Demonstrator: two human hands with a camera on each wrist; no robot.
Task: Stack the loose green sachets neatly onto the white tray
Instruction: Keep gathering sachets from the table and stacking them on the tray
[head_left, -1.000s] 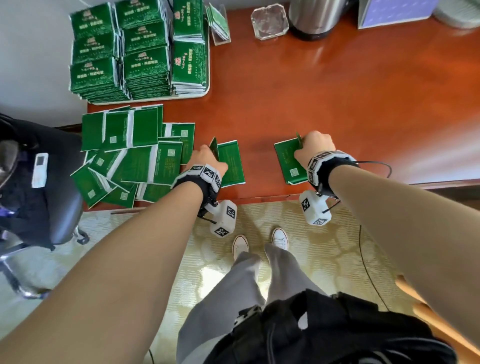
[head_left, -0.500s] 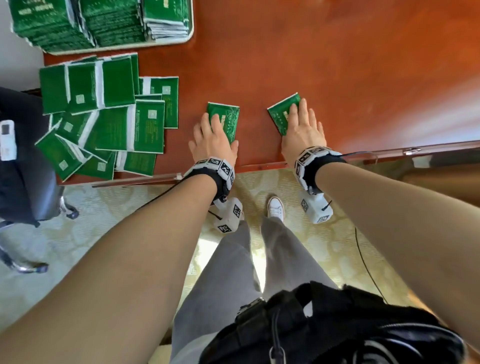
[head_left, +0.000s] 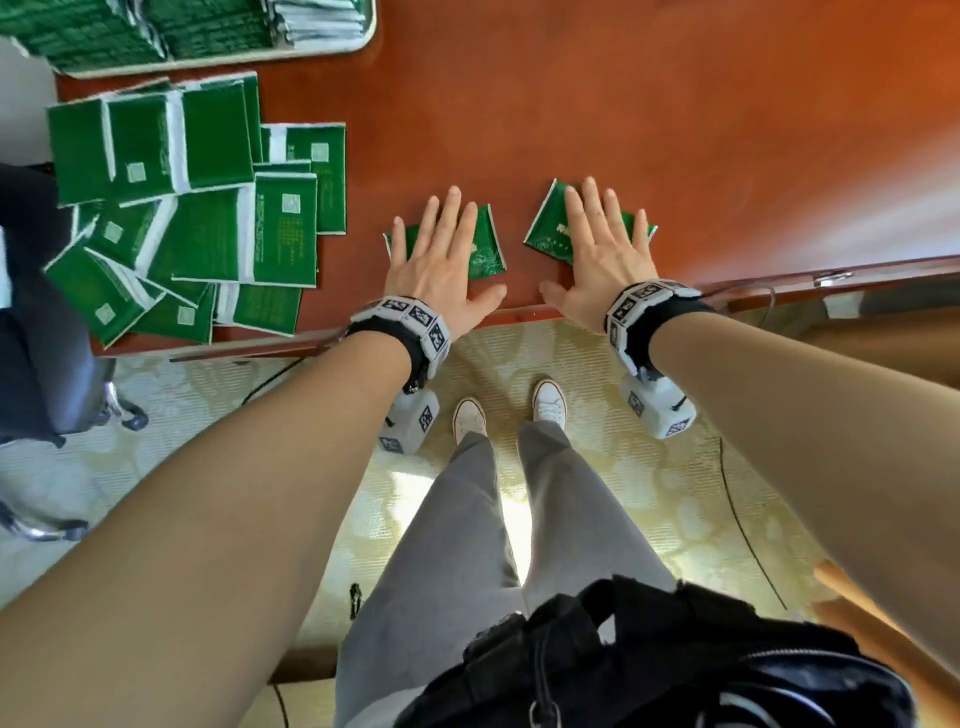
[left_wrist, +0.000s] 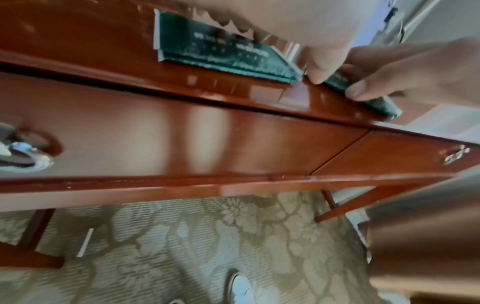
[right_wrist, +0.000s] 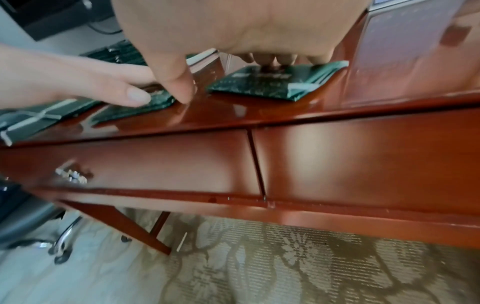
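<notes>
My left hand (head_left: 441, 244) lies flat, fingers spread, on a green sachet (head_left: 485, 249) near the desk's front edge. My right hand (head_left: 597, 234) lies flat the same way on a second green sachet (head_left: 545, 228) just to the right. Both sachets show under the palms in the wrist views: the left one (left_wrist: 221, 51), the right one (right_wrist: 262, 84). A loose pile of green sachets (head_left: 197, 208) covers the desk's left part. The white tray (head_left: 332, 49) with stacked sachets sits at the top left, partly cut off.
A red-brown wooden desk (head_left: 623, 104) with front drawers (left_wrist: 182, 133) carries everything. A black office chair (head_left: 36, 312) stands at the left. Patterned carpet (head_left: 649, 519) and my white shoes (head_left: 545, 405) lie below the desk's edge.
Both hands went from gripping a sachet each to lying flat with fingers spread on them. The sachets now lie face up, closer to the front edge. The head view tilted down.
</notes>
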